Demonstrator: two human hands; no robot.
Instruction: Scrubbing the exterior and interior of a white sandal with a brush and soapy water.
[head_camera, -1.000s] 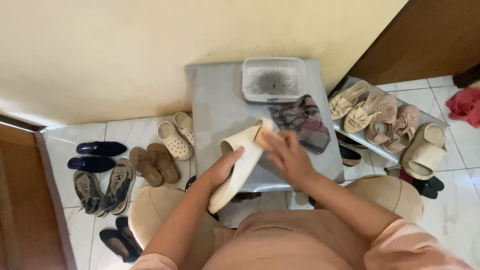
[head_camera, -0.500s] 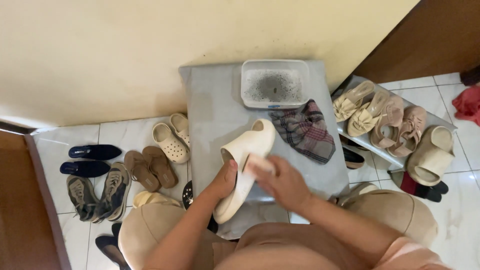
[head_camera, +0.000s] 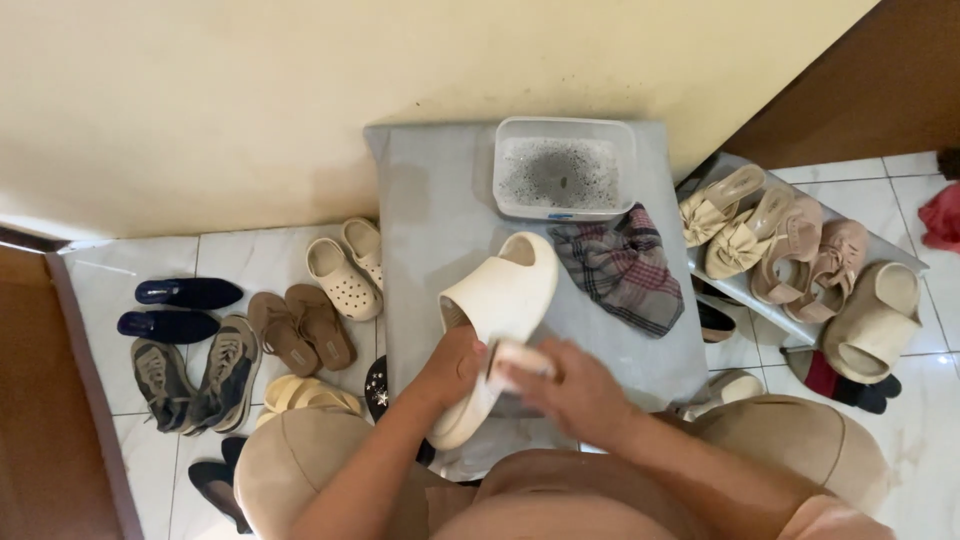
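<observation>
The right hand (head_camera: 575, 390) is blurring at centre, hiding the cream slide's (head_camera: 497, 320) heel; a red cloth (head_camera: 943, 215) is running off the right edge.

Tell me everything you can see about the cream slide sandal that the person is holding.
The cream slide sandal is one thick moulded piece that looks like foam, with a wide strap over an open toe. It lies slanted over the grey table, its strap end toward the plastic tub. The left hand grips its side near the heel, and the right hand holds a small white block against it.
</observation>
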